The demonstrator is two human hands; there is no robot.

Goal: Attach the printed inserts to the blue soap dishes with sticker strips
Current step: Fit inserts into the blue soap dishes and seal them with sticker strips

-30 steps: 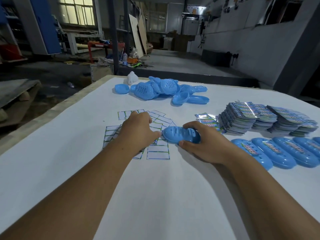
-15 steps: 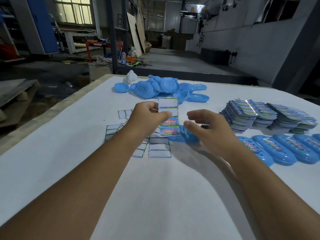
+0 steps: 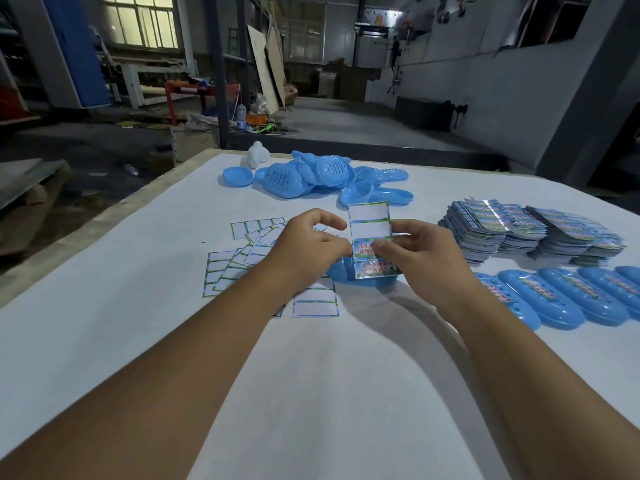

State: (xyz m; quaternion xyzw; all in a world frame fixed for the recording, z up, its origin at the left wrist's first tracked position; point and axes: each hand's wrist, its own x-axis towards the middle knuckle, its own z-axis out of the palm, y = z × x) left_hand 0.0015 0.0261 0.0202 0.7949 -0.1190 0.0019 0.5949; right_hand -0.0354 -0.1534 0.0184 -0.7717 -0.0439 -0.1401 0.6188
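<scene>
1. Head view: two bare forearms reach forward over a white worktop (image 3: 311, 393) whose pale edge runs along the left side.
2. The left hand (image 3: 308, 247) and the right hand (image 3: 419, 254) meet above the worktop's middle; the fingers of both are curled and pinch a sticker strip (image 3: 370, 233) from either side.
3. The strip stands nearly upright, its long axis running away from the person. Its upper two panels are blank white with green borders; the lower panels carry coloured print.
4. Directly under the strip lies a blue soap dish (image 3: 349, 277) on the worktop, mostly hidden by the hands.
5. Left of it, spent sticker sheets (image 3: 249, 252) with empty green-bordered frames lie scattered flat.
6. To the right, a row of finished soap dishes (image 3: 568, 296) lies side by side, each bearing a printed label, long axes angled toward the far left.
7. Behind that row sit stacks of printed inserts (image 3: 512, 237).
8. Farther back is a heap of blue soap dishes (image 3: 311, 174), with a small white object (image 3: 258, 155) beside it.
9. Beyond the worktop is a dim workshop: concrete floor, a lit window (image 3: 142, 20) at far left, boards leaning on a post.
</scene>
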